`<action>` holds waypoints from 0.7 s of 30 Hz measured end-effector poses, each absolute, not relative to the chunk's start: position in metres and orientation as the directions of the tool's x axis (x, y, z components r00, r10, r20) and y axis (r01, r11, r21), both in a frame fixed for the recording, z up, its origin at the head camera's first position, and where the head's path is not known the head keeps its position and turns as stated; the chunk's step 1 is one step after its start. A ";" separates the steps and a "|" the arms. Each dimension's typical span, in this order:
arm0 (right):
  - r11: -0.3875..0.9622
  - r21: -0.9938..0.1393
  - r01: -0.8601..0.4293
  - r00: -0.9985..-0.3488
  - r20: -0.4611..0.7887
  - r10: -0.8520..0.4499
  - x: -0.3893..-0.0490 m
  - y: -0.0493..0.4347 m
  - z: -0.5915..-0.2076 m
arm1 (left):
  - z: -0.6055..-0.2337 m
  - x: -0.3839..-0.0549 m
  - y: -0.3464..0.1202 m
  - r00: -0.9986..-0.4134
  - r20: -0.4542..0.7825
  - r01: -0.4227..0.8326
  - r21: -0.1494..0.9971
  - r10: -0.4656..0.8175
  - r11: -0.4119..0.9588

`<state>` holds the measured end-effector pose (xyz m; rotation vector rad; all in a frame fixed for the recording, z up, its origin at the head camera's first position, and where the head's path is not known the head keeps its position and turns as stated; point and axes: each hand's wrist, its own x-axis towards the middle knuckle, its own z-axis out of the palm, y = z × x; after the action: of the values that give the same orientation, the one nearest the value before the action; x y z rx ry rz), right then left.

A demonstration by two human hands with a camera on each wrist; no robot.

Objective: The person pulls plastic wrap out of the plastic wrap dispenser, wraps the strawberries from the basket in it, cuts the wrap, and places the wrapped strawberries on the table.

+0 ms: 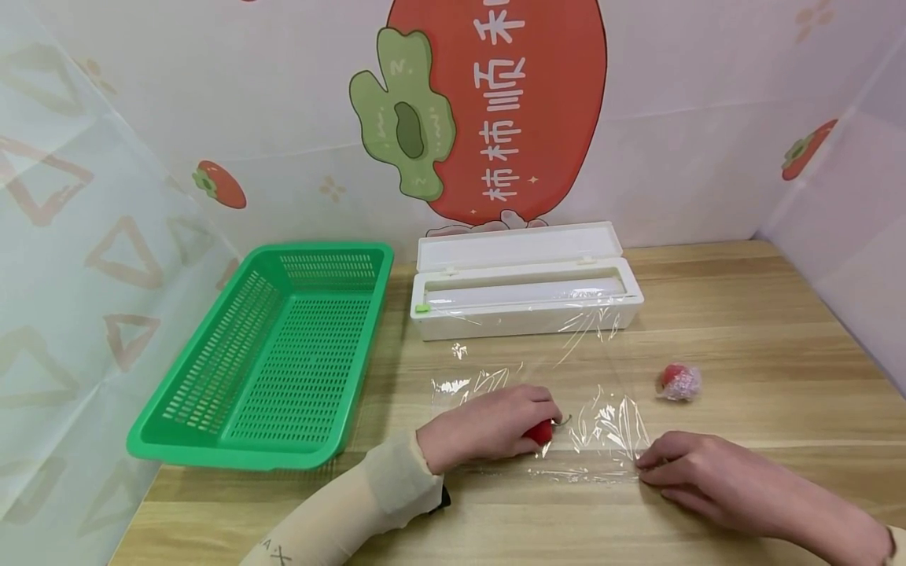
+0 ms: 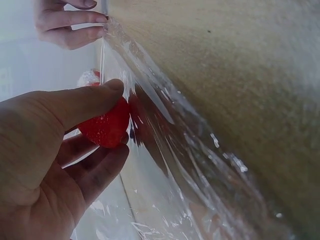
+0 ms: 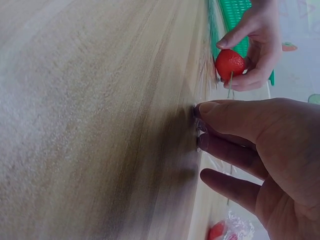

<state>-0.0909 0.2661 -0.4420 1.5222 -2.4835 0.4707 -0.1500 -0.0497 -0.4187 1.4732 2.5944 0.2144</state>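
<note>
My left hand (image 1: 495, 420) holds a red strawberry (image 2: 107, 122) between thumb and fingers, low over a sheet of cling film (image 1: 602, 432). A thin green stem (image 3: 230, 85) sticks out from the strawberry on the side toward my right hand. At the sheet's near right corner, my right hand (image 1: 708, 475) pinches the film's edge between thumb and fingertips, close to the table. The sheet runs from the roll (image 1: 524, 293) in a white dispenser box (image 1: 527, 324), whose lid stands raised at the back. Its surface is wrinkled and shiny.
A green plastic basket (image 1: 378, 314) stands on the left of the wooden table (image 1: 736, 314). Right of the film lies a strawberry wrapped in film (image 1: 681, 382). Behind the table rises a printed wall covering (image 1: 679, 118).
</note>
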 end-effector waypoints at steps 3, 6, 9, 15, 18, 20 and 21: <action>0.420 -0.164 -0.893 -0.451 0.329 -0.829 -0.091 0.266 -0.442 | -0.419 -0.150 -0.050 -0.508 -0.064 0.836 0.203 0.859 0.509; 0.419 -0.163 -0.893 -0.450 0.335 -0.828 -0.091 0.266 -0.442 | -0.418 -0.150 -0.050 -0.509 -0.069 0.834 0.209 0.858 0.511; 0.419 -0.164 -0.893 -0.450 0.340 -0.826 -0.091 0.266 -0.442 | -0.417 -0.150 -0.050 -0.509 -0.070 0.833 0.209 0.858 0.512; 0.416 -0.164 -0.894 -0.448 0.349 -0.823 -0.091 0.266 -0.442 | -0.418 -0.151 -0.050 -0.511 -0.070 0.832 0.208 0.857 0.514; 0.417 -0.158 -0.895 -0.445 0.353 -0.823 -0.091 0.266 -0.442 | -0.418 -0.150 -0.051 -0.513 -0.072 0.833 0.203 0.856 0.516; 0.418 -0.156 -0.895 -0.445 0.353 -0.823 -0.091 0.266 -0.442 | -0.418 -0.150 -0.051 -0.513 -0.073 0.834 0.195 0.855 0.517; 0.418 -0.156 -0.895 -0.446 0.352 -0.823 -0.091 0.266 -0.442 | -0.418 -0.150 -0.051 -0.514 -0.074 0.834 0.193 0.855 0.518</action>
<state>-0.0908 0.2659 -0.4425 1.5108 -2.4519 0.4754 -0.1500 -0.0511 -0.4176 1.4556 2.5947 0.1991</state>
